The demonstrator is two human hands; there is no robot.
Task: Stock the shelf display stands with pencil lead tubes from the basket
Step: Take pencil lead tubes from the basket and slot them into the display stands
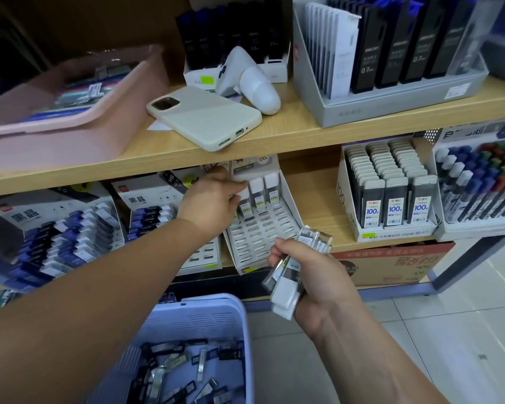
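My left hand (213, 196) reaches into the white slotted display stand (263, 237) on the lower shelf and pinches a white-capped lead tube (244, 204) in its back row, beside two more tubes (265, 193). Most of the stand's slots are bare. My right hand (306, 272) hovers in front of the stand and grips a bundle of several lead tubes (289, 275), white caps pointing down. Below, the light blue basket (213, 313) holds several loose tubes (172, 371).
A full stand of 100-count tubes (391, 191) sits to the right, dark blue tube stands (70, 225) to the left. On the upper shelf lie a phone (204, 118), a white handheld device (251, 80), a pink tray (56, 112) and a grey box of 0.7 leads (391, 53). A cardboard box (391, 263) stands under the shelf.
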